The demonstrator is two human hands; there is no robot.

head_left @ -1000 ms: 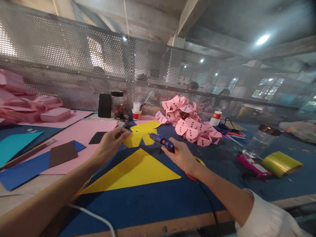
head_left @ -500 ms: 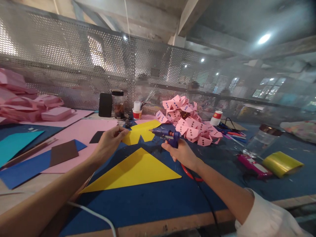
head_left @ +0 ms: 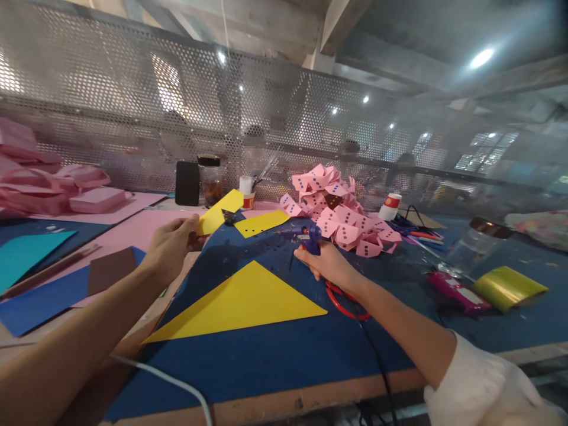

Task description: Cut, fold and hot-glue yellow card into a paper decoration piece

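My left hand [head_left: 171, 248] pinches a small yellow paper piece [head_left: 219, 213] and holds it lifted above the pink sheet. A blue hot glue gun [head_left: 306, 236] sits in the grip of my right hand [head_left: 327, 266], nozzle pointing left, a little above the blue mat. Another small yellow paper piece [head_left: 261, 223] with dark dots lies flat just beyond the nozzle. A large yellow paper triangle [head_left: 248, 299] lies on the blue mat [head_left: 284, 355] between my forearms. The gun's dark cord runs along my right arm.
A pile of pink dotted paper shapes [head_left: 341, 216] lies behind the glue gun. A dark jar [head_left: 210, 183], a black box [head_left: 187, 183] and a small cup [head_left: 245, 195] stand by the perforated metal screen. A glass jar [head_left: 470, 248], gold tape roll [head_left: 506, 288] and pink tool lie right. Pink paper stacks [head_left: 48, 189] sit left.
My left hand has lifted one small yellow piece up and to the left, off the other piece. The right hand raised the glue gun and drew it slightly back.
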